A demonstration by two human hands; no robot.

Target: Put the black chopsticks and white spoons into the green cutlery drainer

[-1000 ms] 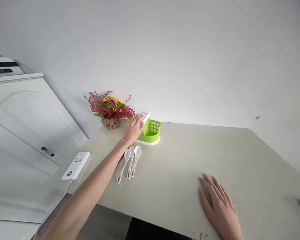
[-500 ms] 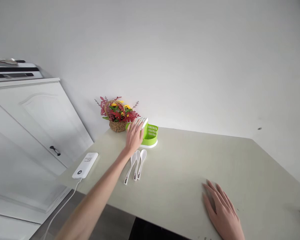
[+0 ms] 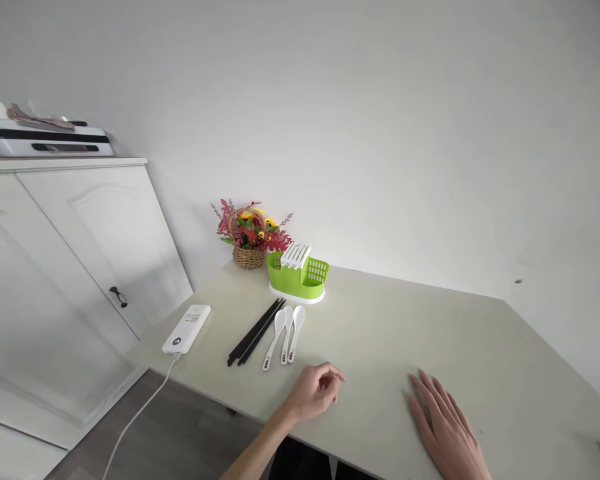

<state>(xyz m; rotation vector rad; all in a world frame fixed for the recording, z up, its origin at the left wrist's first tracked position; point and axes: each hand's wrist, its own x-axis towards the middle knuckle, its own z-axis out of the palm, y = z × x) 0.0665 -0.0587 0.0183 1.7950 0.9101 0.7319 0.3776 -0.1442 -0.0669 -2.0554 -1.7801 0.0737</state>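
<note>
Looks plastic and smooth on the green caddy (image 3: 291, 285), glossy on the white spoons (image 3: 288, 316), matt on the black chopsticks (image 3: 253, 335) (rough, woven wicker on the basket (image 3: 250, 259)).

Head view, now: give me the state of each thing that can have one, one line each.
Left hand: fingers loosely curled, grip holding nothing visible
Right hand: flat on the table, fingers together
Spoons: three, lying side by side
Black chopsticks: lying bunched beside the spoons
Green caddy: upright, white slotted top on
Flower basket: upright
White device: lying flat, cable attached
Cupboard door: shut
</note>
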